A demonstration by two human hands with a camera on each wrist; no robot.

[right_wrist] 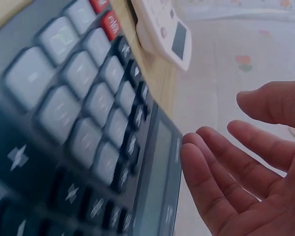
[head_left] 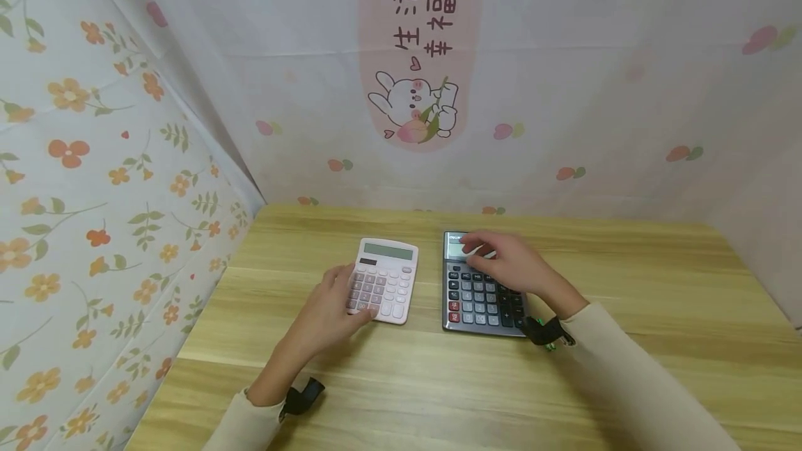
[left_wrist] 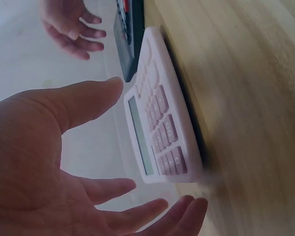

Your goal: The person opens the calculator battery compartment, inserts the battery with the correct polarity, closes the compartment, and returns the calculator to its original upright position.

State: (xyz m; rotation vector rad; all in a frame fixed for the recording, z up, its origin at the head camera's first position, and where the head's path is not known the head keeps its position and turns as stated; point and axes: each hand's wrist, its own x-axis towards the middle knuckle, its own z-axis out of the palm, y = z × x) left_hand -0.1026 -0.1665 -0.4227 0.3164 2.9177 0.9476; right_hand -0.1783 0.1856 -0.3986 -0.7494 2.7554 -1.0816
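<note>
A pale pink calculator (head_left: 401, 280) lies flat on the wooden table, its grey display (left_wrist: 141, 135) at the far end. My left hand (head_left: 322, 312) is at its left side, thumb over the lower keys and fingers by the left edge. In the left wrist view the thumb and fingers are spread apart, nothing between them. To the right lies a larger dark grey calculator (head_left: 479, 308) with white, black and red keys. Over its display (right_wrist: 155, 172) is my right hand (head_left: 510, 263), palm facing the calculators, its fingers loosely bent and gripping nothing.
The wooden table (head_left: 407, 388) runs back to a hanging printed cloth (head_left: 532, 75). Flowered cloth (head_left: 125, 214) closes off the left side. Black straps (head_left: 303, 395) sit at both wrists, and a small green item (head_left: 551, 346) shows beneath the right one.
</note>
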